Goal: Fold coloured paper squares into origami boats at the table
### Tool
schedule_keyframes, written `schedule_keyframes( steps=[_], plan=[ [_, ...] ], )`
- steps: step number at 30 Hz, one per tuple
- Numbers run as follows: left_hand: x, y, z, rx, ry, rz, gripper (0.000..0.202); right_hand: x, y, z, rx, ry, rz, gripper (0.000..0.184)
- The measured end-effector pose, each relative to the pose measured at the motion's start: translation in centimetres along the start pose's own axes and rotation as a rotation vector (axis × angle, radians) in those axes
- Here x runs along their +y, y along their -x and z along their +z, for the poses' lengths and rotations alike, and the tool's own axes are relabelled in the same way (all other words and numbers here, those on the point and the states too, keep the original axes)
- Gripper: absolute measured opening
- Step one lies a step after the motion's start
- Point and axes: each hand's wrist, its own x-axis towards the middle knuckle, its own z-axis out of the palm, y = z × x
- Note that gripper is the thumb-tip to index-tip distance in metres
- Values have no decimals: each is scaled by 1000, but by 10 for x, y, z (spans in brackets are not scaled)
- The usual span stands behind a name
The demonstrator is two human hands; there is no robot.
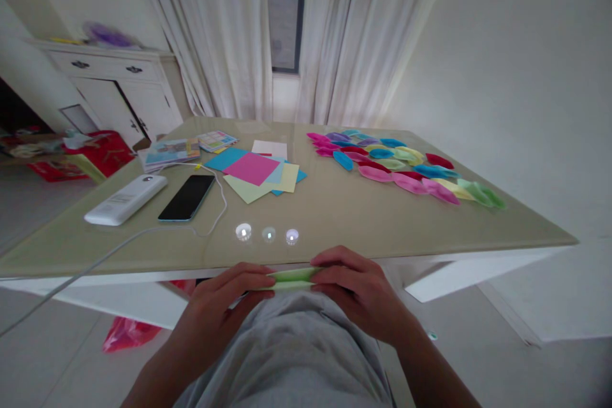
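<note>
Near the bottom centre of the frame, a folded piece of light green paper (294, 276) is held level between two hands, just in front of the near edge of the table (335, 223). Its left end is gripped by the left hand (229, 293), whose fingers are bent and closed on it; its right end is pinched in the same way by the right hand (354, 290). How the thumbs are placed cannot be fully told. Below the paper, grey clothing (296, 350) is seen.

At the centre of the frame, three round light reflections (243, 232) are shown on the glossy tabletop. Above them, slightly left, loose paper sheets are overlapped, with a pink sheet (251, 169) laid over a blue sheet (224, 159). To the right of centre, many folded paper pieces (375, 173) in pink, blue, yellow, green and red are spread in slanting rows.

At the left of the frame, a black-screened phone (187, 197) is laid beside a white device (127, 201), and a white cable (86, 275) is trailed past both. Behind them, booklets (172, 152) are set down. At the upper left, a white cabinet (108, 64) is seen; at the top centre, a window (285, 25) is flanked by pale curtains (229, 32).
</note>
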Motion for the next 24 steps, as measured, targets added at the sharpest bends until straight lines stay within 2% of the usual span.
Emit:
schedule_keyframes(
  steps=[5,10,15,21,24],
  plan=[
    [0,-2,4,103,-88,3,10,-1,0,0,27,23,11,8],
    [0,-1,2,77,-38,48,14,-5,-1,7,-56,22,26,7],
    [0,1,3,66,-51,88,14,-4,0,10,1,99,-5,9],
    [-6,6,6,78,9,-10,15,-6,-2,8,32,105,22,7],
    [-6,4,2,57,-16,43,16,-6,-1,8,28,102,27,6]
  ],
)
